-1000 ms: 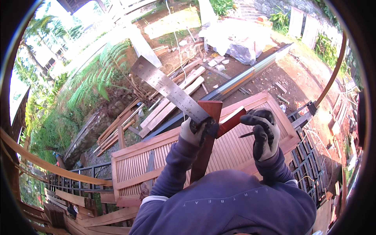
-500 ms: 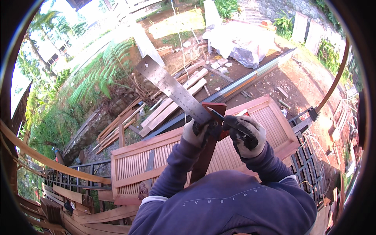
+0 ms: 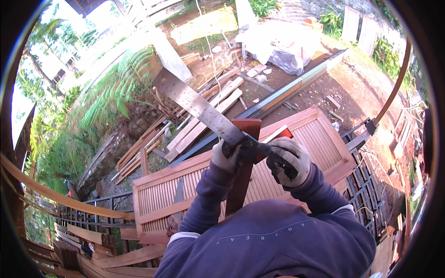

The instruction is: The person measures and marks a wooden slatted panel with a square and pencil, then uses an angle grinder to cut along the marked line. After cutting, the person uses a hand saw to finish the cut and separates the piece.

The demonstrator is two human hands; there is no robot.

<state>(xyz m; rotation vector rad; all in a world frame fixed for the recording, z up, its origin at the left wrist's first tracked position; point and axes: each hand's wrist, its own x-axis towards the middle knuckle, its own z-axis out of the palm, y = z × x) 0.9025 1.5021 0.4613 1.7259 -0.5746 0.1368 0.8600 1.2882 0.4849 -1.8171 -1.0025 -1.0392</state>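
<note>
My left hand (image 3: 228,155), in a pale glove with dark palm, closes round the lower end of a wide steel rule-like blade (image 3: 197,105) with marks along it. The blade slants up and left in the air. A reddish-brown wooden board (image 3: 241,183) stands out from my body, its far end beside the blade's lower end. My right hand (image 3: 288,162), gloved alike, has its fingers drawn together at the board's right side, close to the left hand. What they pinch is too dark and small to make out. Below lies a slatted wooden door panel (image 3: 273,183).
A red object (image 3: 283,133) and a pale strip show behind my right hand. A metal blade (image 3: 178,191) lies on the panel. Beyond are a long dark beam (image 3: 301,83), stacked planks (image 3: 218,104) and a plastic-covered pile (image 3: 282,46). Curved timber (image 3: 65,194) is at left.
The steel blade and left hand have shifted slightly left and down. My right hand has turned and moved a little left, and the pale strip behind it has come into view.
</note>
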